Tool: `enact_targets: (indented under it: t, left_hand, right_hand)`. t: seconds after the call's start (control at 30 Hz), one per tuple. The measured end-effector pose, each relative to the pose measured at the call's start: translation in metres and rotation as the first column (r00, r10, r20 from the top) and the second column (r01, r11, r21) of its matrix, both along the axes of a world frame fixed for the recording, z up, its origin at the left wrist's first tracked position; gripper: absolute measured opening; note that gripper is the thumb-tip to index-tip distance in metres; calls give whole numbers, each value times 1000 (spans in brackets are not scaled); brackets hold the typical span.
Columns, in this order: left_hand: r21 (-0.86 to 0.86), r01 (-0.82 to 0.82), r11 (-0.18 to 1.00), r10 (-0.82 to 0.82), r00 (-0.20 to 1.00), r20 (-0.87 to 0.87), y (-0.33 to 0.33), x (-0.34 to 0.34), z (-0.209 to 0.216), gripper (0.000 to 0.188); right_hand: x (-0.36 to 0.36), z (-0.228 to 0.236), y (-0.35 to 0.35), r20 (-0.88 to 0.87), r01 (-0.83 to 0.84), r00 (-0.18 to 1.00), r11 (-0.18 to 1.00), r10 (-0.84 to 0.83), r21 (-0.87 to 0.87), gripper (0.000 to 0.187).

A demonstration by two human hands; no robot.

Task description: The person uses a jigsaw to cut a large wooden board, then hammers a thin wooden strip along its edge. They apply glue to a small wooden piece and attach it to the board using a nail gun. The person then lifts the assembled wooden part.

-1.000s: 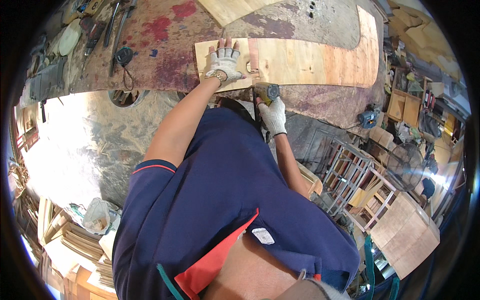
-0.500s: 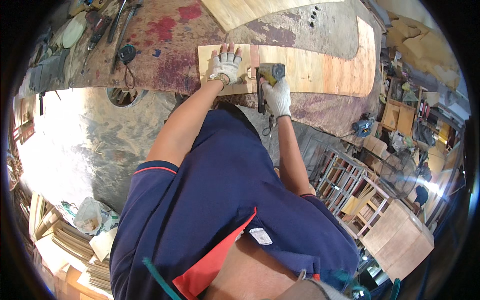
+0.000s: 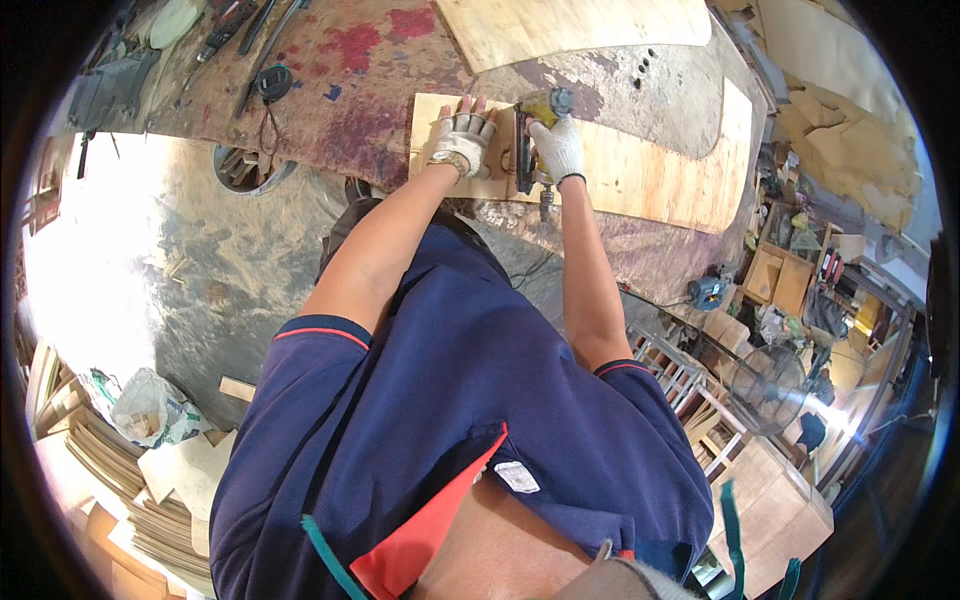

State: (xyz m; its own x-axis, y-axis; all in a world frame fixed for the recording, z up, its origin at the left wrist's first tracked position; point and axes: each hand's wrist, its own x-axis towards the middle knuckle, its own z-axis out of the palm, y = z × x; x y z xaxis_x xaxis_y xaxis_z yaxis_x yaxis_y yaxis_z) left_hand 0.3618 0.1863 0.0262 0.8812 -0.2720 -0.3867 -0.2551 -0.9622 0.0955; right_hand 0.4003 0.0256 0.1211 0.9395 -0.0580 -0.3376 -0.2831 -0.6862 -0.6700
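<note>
A yellow-and-black nail gun [image 3: 547, 108] is in my right hand [image 3: 560, 150], whose gloved fingers wrap round its handle. Its long black magazine [image 3: 523, 150] stands over an L-shaped pale wood panel [image 3: 650, 172], close beside my left hand; whether its nose touches the wood I cannot tell. An air fitting [image 3: 546, 203] sticks out of the handle's near end. My left hand [image 3: 465, 138], in a white glove with bare fingertips, lies flat on the panel's left end with fingers spread. The part of the panel under the gun is hidden.
Another curved wood panel [image 3: 580, 28] lies at the far side of the stained workbench [image 3: 340, 120]. A tape measure [image 3: 273, 83] and a drill [image 3: 228, 28] rest at the left. A blue power tool [image 3: 707, 292] sits at the right edge, near a fan [image 3: 768, 388]. Stacked boards [image 3: 110, 460] stand lower left.
My right hand has brought the nail gun left, nearer my left hand, and its body has turned, now covering the panel's reddish strip and small cutout. The whole view has shifted slightly.
</note>
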Motion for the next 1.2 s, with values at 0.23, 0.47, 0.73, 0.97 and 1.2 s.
enact_targets:
  t: [0.23,0.47,0.73,0.97,1.2]
  left_hand:
    - [-33,18,999,-23,989,-144,1,3,11,114]
    - [-13,-26,1000,29,955,294,-2,-5,-22,120]
    - [-117,-16,993,-5,984,-180,3,4,0,125]
    - [-94,0,996,-7,997,-76,3,3,-9,129]
    - [-104,-14,994,15,1000,6,1,2,-21,115]
  right_hand:
    - [-7,2,-5,17,-114,993,982,117,-149,22]
    - [-20,-7,-5,-85,-45,996,994,37,-98,28]
    - [-41,6,-6,-125,-19,992,999,15,-31,30]
    - [-61,12,-8,-154,28,988,999,-25,16,31]
    - [-78,8,-14,-195,41,980,999,-34,30,24]
